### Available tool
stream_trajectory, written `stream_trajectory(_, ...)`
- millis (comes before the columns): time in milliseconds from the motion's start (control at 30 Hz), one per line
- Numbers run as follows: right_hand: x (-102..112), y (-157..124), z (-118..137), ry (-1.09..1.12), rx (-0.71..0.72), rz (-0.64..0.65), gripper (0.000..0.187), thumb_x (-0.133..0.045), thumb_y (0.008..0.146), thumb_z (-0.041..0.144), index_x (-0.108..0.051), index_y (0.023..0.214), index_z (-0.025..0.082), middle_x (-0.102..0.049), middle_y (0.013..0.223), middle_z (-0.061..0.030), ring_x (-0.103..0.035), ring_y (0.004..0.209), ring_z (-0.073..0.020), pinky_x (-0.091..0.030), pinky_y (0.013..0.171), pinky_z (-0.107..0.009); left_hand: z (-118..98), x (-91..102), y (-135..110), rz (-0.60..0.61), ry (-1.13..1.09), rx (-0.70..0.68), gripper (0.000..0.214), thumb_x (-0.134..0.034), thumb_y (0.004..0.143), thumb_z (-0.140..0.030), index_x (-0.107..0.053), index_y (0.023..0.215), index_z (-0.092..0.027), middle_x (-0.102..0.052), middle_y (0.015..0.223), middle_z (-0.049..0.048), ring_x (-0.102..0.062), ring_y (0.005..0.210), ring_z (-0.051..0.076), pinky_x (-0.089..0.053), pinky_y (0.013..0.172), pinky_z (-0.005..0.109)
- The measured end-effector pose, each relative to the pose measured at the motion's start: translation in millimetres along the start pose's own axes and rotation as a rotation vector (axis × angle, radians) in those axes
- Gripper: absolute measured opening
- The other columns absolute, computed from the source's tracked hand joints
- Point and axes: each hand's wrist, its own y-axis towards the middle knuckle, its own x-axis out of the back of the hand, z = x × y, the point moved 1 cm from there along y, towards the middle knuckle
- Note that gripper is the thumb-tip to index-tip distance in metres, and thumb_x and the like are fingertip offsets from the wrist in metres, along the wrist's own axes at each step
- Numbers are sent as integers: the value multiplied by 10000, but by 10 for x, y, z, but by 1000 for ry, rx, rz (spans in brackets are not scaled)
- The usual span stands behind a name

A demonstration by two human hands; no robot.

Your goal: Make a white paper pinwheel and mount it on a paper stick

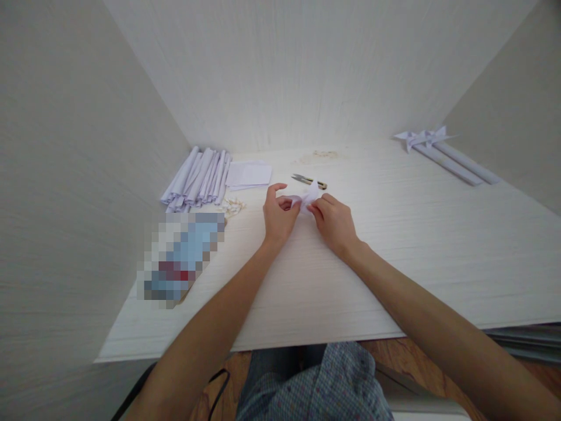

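A small white paper piece (312, 193), folded with a pointed tip standing up, is between my two hands above the middle of the table. My left hand (279, 215) pinches its left side between thumb and fingers, the index finger raised. On the other side, my right hand (333, 219) grips the paper with thumb and bent fingers. Just behind the paper lies a pair of thread snips (307, 179), blades pointing left. The paper's centre is partly hidden by my fingers.
Rolled paper sticks (199, 178) are piled at the left, beside square paper sheets (249, 175) and small white-tipped bits (232, 206). A pixelated object (188, 254) lies nearer. Two paper pinwheels on sticks (451, 161) rest at the right. White panels enclose the table (438, 257).
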Motion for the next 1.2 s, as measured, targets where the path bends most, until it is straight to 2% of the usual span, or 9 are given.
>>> stream_trajectory(167,22,7,-1,10,-38,17,171,-493,816,179,-590,682,137,-587,719,-67,-513,634,-151,-313,540,-255,10,-4,6,8,-24,-4,376,-569,587,-62,-401,891,-205,-544,544,-99,-589,535,82,-416,519,188)
stream_trajectory(467,-16,5,4,11,-19,68,265,-401,871,246,-581,706,141,-608,730,-79,-522,609,-150,-302,543,-267,34,-2,5,5,-10,-43,361,-557,603,-71,-408,906,-199,-566,583,-75,-607,574,105,-438,540,208)
stream_trajectory(633,-20,6,-28,139,-51,-5,175,-489,823,242,-539,681,153,-576,604,-27,-479,540,-122,-305,530,-242,40,-1,3,-9,-6,-61,357,-559,607,-79,-409,906,-202,-573,599,-65,-619,595,120,-458,560,227)
stream_trajectory(867,-30,17,-43,205,16,-48,234,-496,779,192,-494,547,164,-531,561,-14,-436,523,-109,-312,532,-239,25,-2,10,-20,-19,-29,363,-562,593,-66,-402,887,-207,-558,575,-75,-611,567,110,-456,549,215)
stream_trajectory(1033,-33,10,-39,217,45,-58,156,-462,764,129,-572,656,152,-568,635,-37,-487,577,-127,-367,582,-246,27,14,12,-35,-13,-20,360,-568,588,-73,-406,881,-205,-541,545,-82,-588,526,98,-435,512,196)
stream_trajectory(1200,-18,9,-12,147,14,-23,189,-420,834,182,-594,776,137,-616,768,-90,-541,676,-164,-383,615,-268,26,16,12,-42,-8,-26,351,-578,590,-89,-410,878,-198,-545,554,-72,-593,543,103,-435,519,198)
